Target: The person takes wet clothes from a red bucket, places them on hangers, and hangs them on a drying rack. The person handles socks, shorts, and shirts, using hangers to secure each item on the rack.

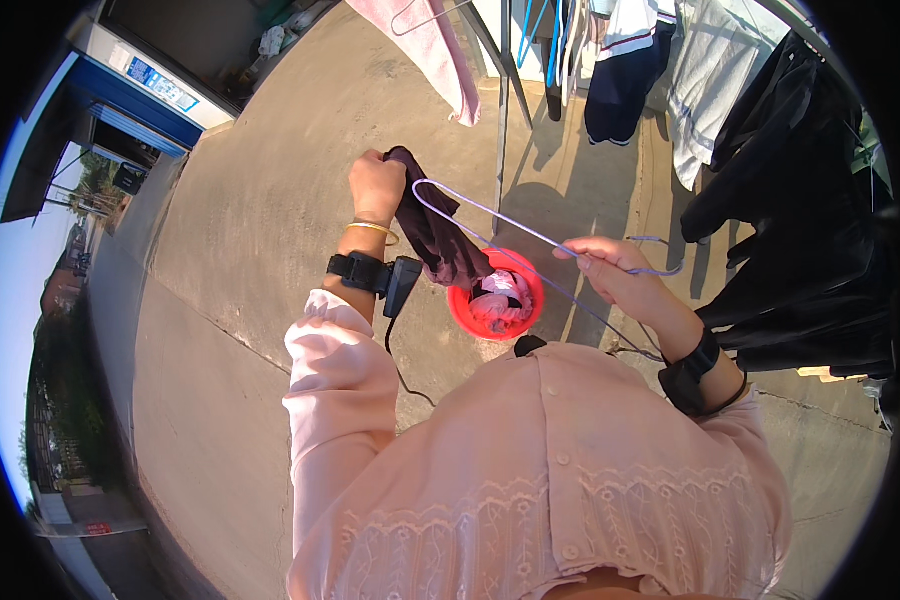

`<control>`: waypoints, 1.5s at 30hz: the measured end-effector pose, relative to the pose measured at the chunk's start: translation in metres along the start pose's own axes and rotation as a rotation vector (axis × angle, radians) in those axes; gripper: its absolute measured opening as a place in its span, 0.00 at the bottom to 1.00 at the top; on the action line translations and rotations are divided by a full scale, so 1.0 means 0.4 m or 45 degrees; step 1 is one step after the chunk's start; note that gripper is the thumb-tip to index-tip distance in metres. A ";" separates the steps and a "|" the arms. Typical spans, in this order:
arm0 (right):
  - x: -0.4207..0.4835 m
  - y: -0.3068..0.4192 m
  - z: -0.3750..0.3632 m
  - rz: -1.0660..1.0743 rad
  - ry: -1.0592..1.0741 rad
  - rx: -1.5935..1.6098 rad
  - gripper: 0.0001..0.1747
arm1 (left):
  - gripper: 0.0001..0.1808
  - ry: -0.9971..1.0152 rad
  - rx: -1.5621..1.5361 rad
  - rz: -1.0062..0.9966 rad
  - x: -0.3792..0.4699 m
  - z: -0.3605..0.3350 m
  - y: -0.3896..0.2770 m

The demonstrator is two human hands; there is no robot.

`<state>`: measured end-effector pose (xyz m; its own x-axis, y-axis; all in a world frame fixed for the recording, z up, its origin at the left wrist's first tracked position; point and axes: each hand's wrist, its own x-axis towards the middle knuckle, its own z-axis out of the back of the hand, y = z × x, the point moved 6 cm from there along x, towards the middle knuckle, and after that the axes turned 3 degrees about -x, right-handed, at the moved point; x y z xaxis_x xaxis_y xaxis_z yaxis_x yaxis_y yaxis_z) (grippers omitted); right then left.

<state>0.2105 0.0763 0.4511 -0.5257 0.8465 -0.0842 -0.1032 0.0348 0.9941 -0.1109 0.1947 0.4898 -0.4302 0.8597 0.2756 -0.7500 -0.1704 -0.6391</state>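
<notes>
My left hand [377, 184] grips the upper end of a dark maroon garment [439, 232], which hangs down in a bunched strip. My right hand [607, 271] pinches a lilac clothes hanger [521, 223] near its hook. One rounded end of the hanger lies across the garment; whether it passes into the cloth I cannot tell. Below, on the concrete, stands a red bucket [456, 313] holding pink and dark wet-looking laundry [501, 301]. The garment's lower end overlaps the bucket's rim in the view.
A pink towel [442, 56] hangs at the top beside a metal rack post [503, 112]. Blue hangers [555, 45], navy shorts [622, 94], a whitish cloth [709, 82] and black garments [787, 202] hang to the right. A cable [391, 360] trails from my left wrist device [401, 285].
</notes>
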 end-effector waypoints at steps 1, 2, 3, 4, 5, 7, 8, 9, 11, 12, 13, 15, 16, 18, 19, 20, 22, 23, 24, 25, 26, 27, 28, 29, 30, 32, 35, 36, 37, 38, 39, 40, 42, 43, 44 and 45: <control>0.007 -0.002 0.002 0.005 -0.014 -0.032 0.16 | 0.10 0.013 0.042 -0.048 -0.010 -0.013 -0.024; 0.016 -0.004 0.007 0.036 -0.039 -0.047 0.15 | 0.10 0.031 0.086 -0.089 -0.023 -0.026 -0.053; 0.029 -0.006 0.003 0.101 -0.032 -0.042 0.15 | 0.10 0.012 0.099 -0.147 -0.039 -0.035 -0.087; 0.043 -0.013 0.007 0.108 -0.091 -0.090 0.15 | 0.10 -0.005 0.114 -0.196 -0.060 -0.041 -0.122; 0.056 -0.020 0.006 0.146 -0.120 -0.115 0.15 | 0.11 -0.030 0.116 -0.250 -0.087 -0.048 -0.159; 0.091 -0.035 0.003 0.189 -0.196 -0.123 0.14 | 0.08 0.058 0.104 -0.438 -0.160 -0.084 -0.246; 0.110 -0.045 0.002 0.193 -0.242 -0.105 0.13 | 0.08 0.132 0.070 -0.511 -0.203 -0.107 -0.287; 0.126 -0.060 0.004 0.146 -0.282 -0.104 0.13 | 0.08 0.199 -0.014 -0.540 -0.253 -0.127 -0.319; 0.148 -0.077 0.012 0.124 -0.259 -0.097 0.11 | 0.10 0.384 -0.105 -0.779 -0.374 -0.160 -0.393; 0.140 -0.079 0.033 0.169 -0.305 0.062 0.08 | 0.12 0.507 -0.072 -0.728 -0.406 -0.176 -0.410; 0.123 -0.090 0.046 0.145 -0.312 0.370 0.05 | 0.13 0.607 -0.059 -0.701 -0.429 -0.179 -0.429; 0.098 -0.094 0.080 -0.017 -0.094 0.686 0.06 | 0.14 0.588 0.010 -0.943 -0.444 -0.121 -0.487; 0.077 -0.068 0.094 0.097 0.011 0.682 0.08 | 0.15 0.647 0.110 -1.003 -0.446 -0.094 -0.507; 0.010 -0.030 0.134 0.176 0.114 0.637 0.11 | 0.19 0.714 0.356 -1.144 -0.435 -0.030 -0.544; -0.009 -0.006 0.161 0.255 0.045 0.471 0.16 | 0.26 0.826 0.279 -1.214 -0.436 0.001 -0.565; -0.027 0.016 0.200 0.296 -0.067 0.458 0.14 | 0.28 1.007 0.197 -1.193 -0.433 0.019 -0.580; -0.065 0.057 0.249 0.374 -0.039 0.574 0.13 | 0.30 0.928 0.072 -1.352 -0.439 0.028 -0.636; -0.082 0.073 0.260 0.422 -0.046 0.485 0.13 | 0.30 0.688 0.057 -1.486 -0.439 0.027 -0.667; -0.103 0.086 0.267 0.494 -0.058 0.408 0.13 | 0.22 0.490 0.039 -1.442 -0.443 0.004 -0.683; -0.120 0.096 0.278 0.571 -0.072 0.335 0.13 | 0.18 0.550 0.160 -1.443 -0.445 -0.039 -0.692; -0.140 0.086 0.295 0.522 -0.115 0.342 0.17 | 0.14 0.607 0.286 -1.441 -0.446 -0.082 -0.700; -0.158 0.079 0.312 0.520 -0.108 0.338 0.17 | 0.12 0.720 0.488 -1.368 -0.442 -0.125 -0.693; -0.176 0.067 0.331 0.537 -0.099 0.353 0.18 | 0.12 0.704 0.204 -1.364 -0.442 -0.126 -0.707; -0.195 0.050 0.353 0.552 -0.089 0.372 0.18 | 0.12 0.730 0.069 -1.432 -0.445 -0.132 -0.720; -0.214 0.027 0.383 0.479 0.027 0.238 0.22 | 0.13 0.810 0.010 -1.425 -0.441 -0.144 -0.726; -0.252 -0.031 0.477 0.418 0.047 0.284 0.23 | 0.13 0.901 -0.133 -1.426 -0.435 -0.145 -0.739; -0.320 -0.181 0.604 0.099 -0.199 0.292 0.25 | 0.11 0.878 -0.269 -1.294 -0.417 -0.126 -0.750; -0.334 -0.251 0.627 -0.112 -0.376 0.266 0.26 | 0.10 0.887 -0.287 -1.231 -0.414 -0.124 -0.750; -0.336 -0.306 0.615 -0.227 -0.423 0.254 0.26 | 0.09 0.890 -0.405 -1.246 -0.419 -0.113 -0.755; -0.332 -0.336 0.583 -0.176 -0.348 0.238 0.26 | 0.09 0.889 -0.426 -1.199 -0.416 -0.108 -0.754; -0.314 -0.369 0.543 -0.189 -0.319 0.208 0.26 | 0.08 0.887 -0.432 -1.150 -0.413 -0.106 -0.752; -0.288 -0.393 0.503 -0.159 -0.339 0.183 0.26 | 0.08 0.878 -0.431 -1.148 -0.413 -0.103 -0.753; -0.214 -0.411 0.442 -0.037 -0.391 0.213 0.26 | 0.08 0.847 -0.431 -1.128 -0.410 -0.097 -0.750; -0.184 -0.411 0.421 0.053 -0.389 0.267 0.26 | 0.08 0.855 -0.434 -1.112 -0.410 -0.097 -0.747; -0.159 -0.416 0.404 0.042 -0.346 0.241 0.24 | 0.08 0.855 -0.437 -1.083 -0.409 -0.096 -0.742; -0.138 -0.423 0.390 0.011 -0.287 0.204 0.22 | 0.08 0.855 -0.435 -1.056 -0.409 -0.095 -0.737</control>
<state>0.3887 0.1068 0.2985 -0.3231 0.9433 -0.0758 0.0452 0.0954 0.9944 0.1996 0.1228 0.6057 0.5746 0.7488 0.3304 -0.4571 0.6285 -0.6294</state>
